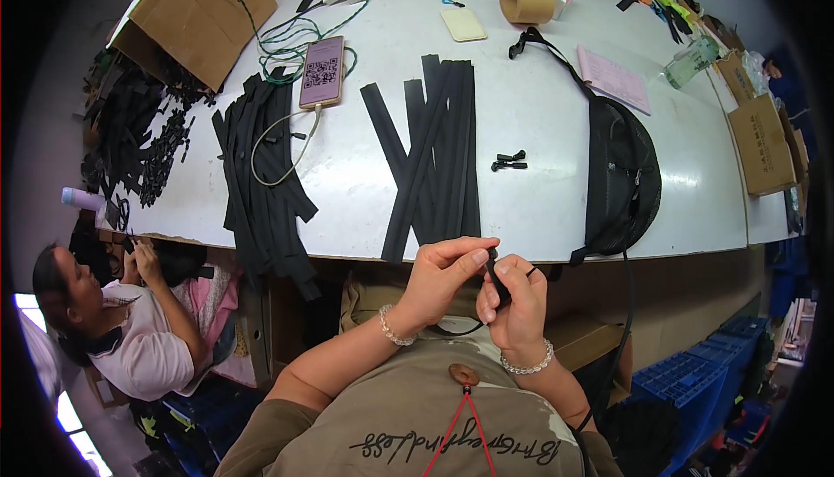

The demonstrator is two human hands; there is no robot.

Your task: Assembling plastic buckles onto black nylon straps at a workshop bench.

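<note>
Just in front of the table's near edge, my left hand (437, 275) and my right hand (519, 303) meet around a small black piece with a thin cord (498, 282). My left thumb and index finger pinch its upper end. The fingers of my right hand are closed around its lower part, which they partly hide. Small black pull-like pieces (510, 161) lie on the table beyond my hands. To their left is a stack of flat black strips (460, 147), some crossing at an angle.
On the white table (539, 208) lie another pile of black strips (265, 190), a phone (322, 73) on a cable, a tape roll (526, 1) and a black bag (621, 177). A cardboard box (195, 21) stands far left. Another person (143, 321) sits at the left.
</note>
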